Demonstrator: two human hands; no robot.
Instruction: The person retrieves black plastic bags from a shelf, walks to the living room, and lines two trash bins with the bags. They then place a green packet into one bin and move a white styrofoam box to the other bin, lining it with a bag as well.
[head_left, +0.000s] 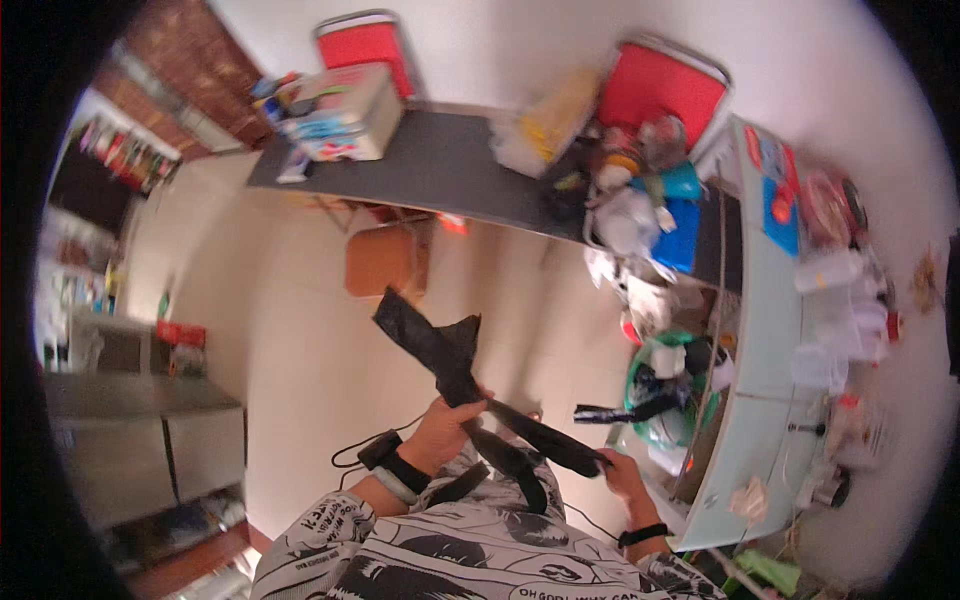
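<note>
A long, limp black cloth piece runs between my two hands in front of my body. My left hand is closed round its bunched middle, and a wide, creased end spreads up and away beyond the fingers. Another part hangs below toward my lap. At the other side my right hand pinches a narrow end of the same cloth. Whether it is one piece or several strips together I cannot tell. Both wrists wear dark bands.
A dark table stands ahead with a white box and heaped bags. Red chairs are behind it, a brown stool before it. Right are a green basin of clutter and a pale counter; left, a grey cabinet.
</note>
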